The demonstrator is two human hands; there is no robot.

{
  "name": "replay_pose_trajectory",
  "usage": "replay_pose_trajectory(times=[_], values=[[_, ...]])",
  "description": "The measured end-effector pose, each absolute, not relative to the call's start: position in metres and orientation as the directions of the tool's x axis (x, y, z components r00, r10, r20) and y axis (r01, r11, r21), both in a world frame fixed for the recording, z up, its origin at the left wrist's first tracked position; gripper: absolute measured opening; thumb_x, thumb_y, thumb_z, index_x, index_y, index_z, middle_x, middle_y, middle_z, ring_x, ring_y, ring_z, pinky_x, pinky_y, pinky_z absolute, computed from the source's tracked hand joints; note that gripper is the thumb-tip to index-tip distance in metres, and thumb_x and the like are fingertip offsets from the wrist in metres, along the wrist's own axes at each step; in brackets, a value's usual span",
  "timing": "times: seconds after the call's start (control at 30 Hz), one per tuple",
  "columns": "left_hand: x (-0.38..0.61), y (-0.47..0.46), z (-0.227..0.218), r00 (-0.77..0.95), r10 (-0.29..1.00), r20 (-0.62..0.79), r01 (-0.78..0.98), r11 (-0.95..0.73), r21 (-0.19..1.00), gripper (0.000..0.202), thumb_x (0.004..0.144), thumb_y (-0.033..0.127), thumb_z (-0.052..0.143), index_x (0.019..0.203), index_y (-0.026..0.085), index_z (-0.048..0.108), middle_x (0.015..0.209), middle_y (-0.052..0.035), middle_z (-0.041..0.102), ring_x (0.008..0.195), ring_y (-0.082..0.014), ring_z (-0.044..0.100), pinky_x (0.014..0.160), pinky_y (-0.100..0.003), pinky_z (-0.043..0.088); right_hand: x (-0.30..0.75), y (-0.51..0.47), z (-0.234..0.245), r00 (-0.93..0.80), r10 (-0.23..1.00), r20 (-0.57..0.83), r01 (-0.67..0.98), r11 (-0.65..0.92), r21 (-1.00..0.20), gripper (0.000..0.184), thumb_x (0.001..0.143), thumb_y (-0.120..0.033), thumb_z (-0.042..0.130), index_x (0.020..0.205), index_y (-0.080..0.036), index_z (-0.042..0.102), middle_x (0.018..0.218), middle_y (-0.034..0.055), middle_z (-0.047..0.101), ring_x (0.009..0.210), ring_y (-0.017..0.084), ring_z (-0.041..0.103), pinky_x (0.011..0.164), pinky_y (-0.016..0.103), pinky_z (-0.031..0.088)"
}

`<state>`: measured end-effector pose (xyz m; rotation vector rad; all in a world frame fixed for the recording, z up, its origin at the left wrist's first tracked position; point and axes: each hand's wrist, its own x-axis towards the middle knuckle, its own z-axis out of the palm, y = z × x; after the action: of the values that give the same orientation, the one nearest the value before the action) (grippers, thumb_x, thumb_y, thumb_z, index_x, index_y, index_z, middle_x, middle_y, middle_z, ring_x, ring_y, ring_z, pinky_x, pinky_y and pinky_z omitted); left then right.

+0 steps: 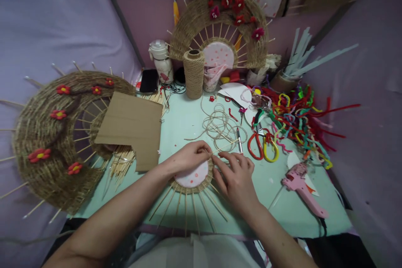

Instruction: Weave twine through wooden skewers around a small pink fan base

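A small half-round piece (192, 177) with a pink spotted fabric centre, a few rows of woven jute and wooden sticks fanning toward me lies at the near edge of the mint table (292, 205). My left hand (188, 157) rests on its top rim, fingers pinched on the jute twine (220, 127) beside a stick. My right hand (235, 176) sits on the right rim, fingers curled and pinching the same twine. The loose twine lies coiled just beyond my hands and runs back to a jute spool (194, 73).
A large woven fan with red flowers (47, 142) and a cardboard sheet (132, 127) lie left. Another finished fan (220, 25) stands at the back. Scissors (262, 146), several pipe cleaners (298, 119), a pink glue gun (303, 188) and loose sticks (121, 167) surround the work.
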<state>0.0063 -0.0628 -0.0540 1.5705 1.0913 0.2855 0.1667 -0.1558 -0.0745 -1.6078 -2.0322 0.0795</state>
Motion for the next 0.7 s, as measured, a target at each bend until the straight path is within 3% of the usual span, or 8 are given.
replay_pose_trajectory(times=[0.2,0.47,0.7], values=[[0.015,-0.075,-0.046,0.488,0.832,-0.263,0.427,0.035,0.903,0.018,0.078,0.032,0.052,0.080,0.017,0.062,0.073,0.0001,0.062,0.070,-0.0135,0.055,0.065,-0.024,0.041,0.168,-0.163,-0.065,-0.153,0.873,0.463,0.904,0.313,-0.291,0.027,0.086,-0.026,0.058,0.112,-0.023,0.063,0.110,0.0080,0.065,0.103,0.026,0.048,0.090,0.046,0.028],[0.014,-0.080,-0.034,0.437,0.878,-0.194,0.417,-0.007,0.909,0.013,0.076,0.024,0.052,0.076,0.017,0.062,0.071,0.0005,0.063,0.068,-0.0127,0.055,0.066,-0.023,0.042,0.178,-0.176,-0.047,-0.101,0.790,0.604,0.837,0.396,-0.377,0.016,0.083,-0.019,0.061,0.099,-0.021,0.065,0.100,0.0060,0.068,0.096,0.023,0.051,0.084,0.042,0.032],[0.012,-0.081,-0.032,0.391,0.899,-0.196,0.426,0.012,0.905,0.014,0.076,0.026,0.053,0.076,0.017,0.063,0.074,-0.0010,0.066,0.071,-0.0141,0.058,0.068,-0.024,0.044,0.193,-0.183,-0.039,-0.023,0.789,0.614,0.857,0.332,-0.394,0.025,0.081,-0.015,0.061,0.103,-0.027,0.063,0.101,0.0043,0.067,0.097,0.024,0.052,0.084,0.043,0.035]])
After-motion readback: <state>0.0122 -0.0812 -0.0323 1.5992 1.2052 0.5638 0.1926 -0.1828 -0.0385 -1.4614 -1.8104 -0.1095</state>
